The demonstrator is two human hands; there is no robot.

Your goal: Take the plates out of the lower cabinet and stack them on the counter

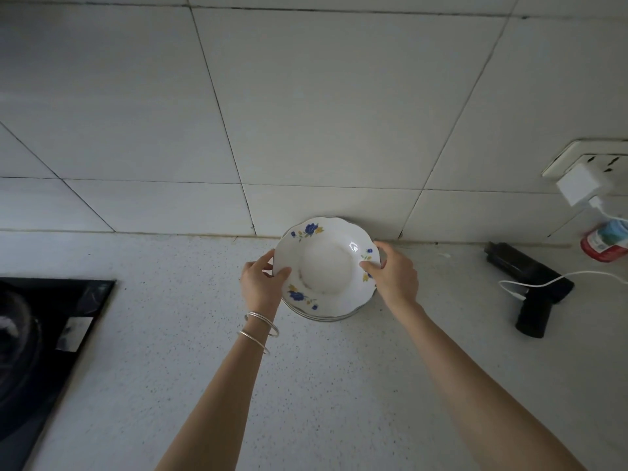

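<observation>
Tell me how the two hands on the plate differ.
The left hand grips the top plate at its left rim and wears two bangles at the wrist; the right hand holds the right rim, wrist bare. Both have thumbs on top of the rim.

Both my bare forearms stretch forward, converging slightly. My left hand (261,283) curls with the thumb lying on top and the fingers tucked under, two thin bangles loose on its wrist. My right hand (394,277) mirrors it, thumb pointing inward, fingers bent round the far side, pinching.
</observation>
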